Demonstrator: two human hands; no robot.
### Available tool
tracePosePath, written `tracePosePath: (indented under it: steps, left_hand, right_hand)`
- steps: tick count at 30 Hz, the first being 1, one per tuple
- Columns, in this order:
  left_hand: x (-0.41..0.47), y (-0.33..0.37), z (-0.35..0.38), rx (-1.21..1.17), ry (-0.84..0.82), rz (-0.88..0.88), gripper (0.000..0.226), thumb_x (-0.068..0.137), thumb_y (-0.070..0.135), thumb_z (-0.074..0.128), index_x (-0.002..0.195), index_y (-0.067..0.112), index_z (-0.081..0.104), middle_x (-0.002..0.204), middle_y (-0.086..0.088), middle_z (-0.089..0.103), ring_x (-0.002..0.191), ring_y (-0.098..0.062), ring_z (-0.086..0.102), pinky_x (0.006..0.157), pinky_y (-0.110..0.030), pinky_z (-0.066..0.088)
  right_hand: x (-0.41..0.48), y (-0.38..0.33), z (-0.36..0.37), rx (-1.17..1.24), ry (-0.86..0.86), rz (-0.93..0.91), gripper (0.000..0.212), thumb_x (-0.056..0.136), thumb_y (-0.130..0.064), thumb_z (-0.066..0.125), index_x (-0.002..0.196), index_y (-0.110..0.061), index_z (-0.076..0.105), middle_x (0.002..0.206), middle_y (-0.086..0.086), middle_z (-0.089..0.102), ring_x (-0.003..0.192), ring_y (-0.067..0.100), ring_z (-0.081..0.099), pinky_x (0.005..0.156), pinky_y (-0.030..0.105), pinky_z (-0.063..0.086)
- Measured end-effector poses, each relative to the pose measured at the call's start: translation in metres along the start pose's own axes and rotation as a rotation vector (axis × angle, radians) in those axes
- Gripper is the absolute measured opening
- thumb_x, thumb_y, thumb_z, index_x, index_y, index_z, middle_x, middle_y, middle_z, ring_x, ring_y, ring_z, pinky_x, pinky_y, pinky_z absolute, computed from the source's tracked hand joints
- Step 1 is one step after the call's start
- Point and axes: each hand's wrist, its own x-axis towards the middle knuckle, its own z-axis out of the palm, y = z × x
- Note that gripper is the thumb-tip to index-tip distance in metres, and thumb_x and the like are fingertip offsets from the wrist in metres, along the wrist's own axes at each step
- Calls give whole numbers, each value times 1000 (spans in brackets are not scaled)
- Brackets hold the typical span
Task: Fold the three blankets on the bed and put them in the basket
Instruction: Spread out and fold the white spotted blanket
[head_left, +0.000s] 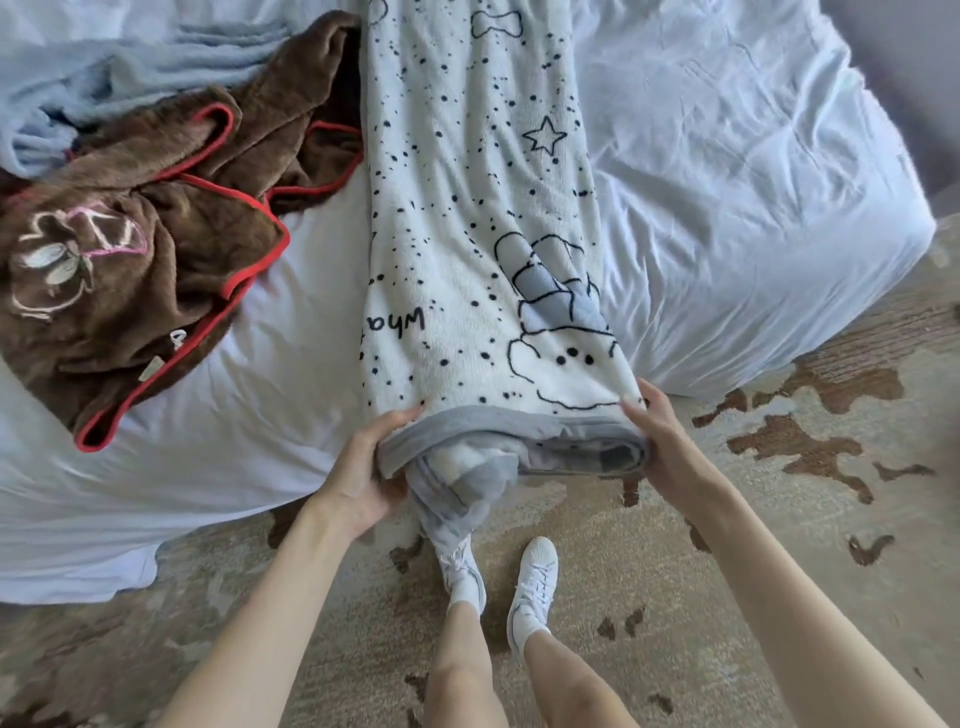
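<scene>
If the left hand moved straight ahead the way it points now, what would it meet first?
The white spotted blanket. The left hand already grips its grey-edged near end, so it would probably just push further into the folded layers. Depth beyond that is unclear.

spotted blanket (467, 208): matt fleece | brown blanket (156, 234): plush | rug (675, 545): woven

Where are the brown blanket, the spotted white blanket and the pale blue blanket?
brown blanket (171, 249), head view, on its crumpled middle.
spotted white blanket (467, 208), head view, on its flat top.
pale blue blanket (130, 67), head view, on its bunched folds.
</scene>
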Motion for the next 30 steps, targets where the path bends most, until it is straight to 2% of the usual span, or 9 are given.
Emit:
tracePosePath:
  steps: [4,9,13,16,18,21,23,27,30]
  left_hand:
    - [-10,13,20,-36,-53,84,15,68,34,75,71,20,77,72,-1,69,67,-13,67,59,-26,53]
    - [-21,23,23,26,-14,145,18,67,35,73,75,20,78,73,-1,71,67,-14,68,57,-26,54]
    - [-23,26,14,241,138,101,16,65,32,74,68,17,71,70,-2,64,68,-17,61,65,-31,44]
    - [-24,29,16,323,232,87,26,65,33,72,80,12,69,81,-9,65,80,-23,60,72,-34,41]
    - [-24,29,21,387,282,129,34,73,32,74,92,3,71,90,-15,69,89,-28,64,80,-36,44]
    - [-22,24,32,535,321,253,27,86,29,71,99,5,70,88,-8,77,92,-27,71,81,-35,52]
    - [-26,25,33,567,335,335,25,89,33,68,105,14,68,93,-5,76,94,-24,71,82,-36,54]
    - [-35,21,17,541,422,467,25,87,42,68,105,25,64,94,14,75,91,0,69,74,-18,54]
    - [-30,-3,5,452,488,221,48,89,40,65,120,4,58,111,-7,71,102,-21,68,85,-34,54]
  right_hand:
    - [-8,11,30,-342,10,-144,113,62,-10,88,146,-39,19,137,-2,43,115,17,58,86,30,55]
    - [-3,14,39,-312,570,-333,40,79,17,47,108,-8,60,89,6,66,86,34,67,54,30,53]
    - [-11,-1,11,-702,909,-555,29,73,13,52,90,-10,58,82,0,61,73,22,56,55,29,44]
    - [-20,-7,-4,-1157,928,-654,34,67,16,53,91,-7,51,88,5,56,71,17,47,54,27,36]
    - [-19,-9,-8,-928,936,-486,29,73,12,51,96,-6,51,88,2,56,71,20,54,54,29,41]
    - [-9,-24,-3,200,843,-34,31,87,5,43,113,-1,59,100,11,63,86,24,61,69,31,51]
    - [-9,-28,0,479,769,-41,33,90,3,39,116,-5,58,108,12,62,93,22,60,77,32,51]
    - [-34,-17,8,-344,792,-657,31,79,11,40,97,-11,49,84,-6,57,76,6,55,63,19,47]
    - [-33,9,1,-546,684,-536,35,75,20,39,91,-10,47,80,-5,58,73,13,59,56,32,52]
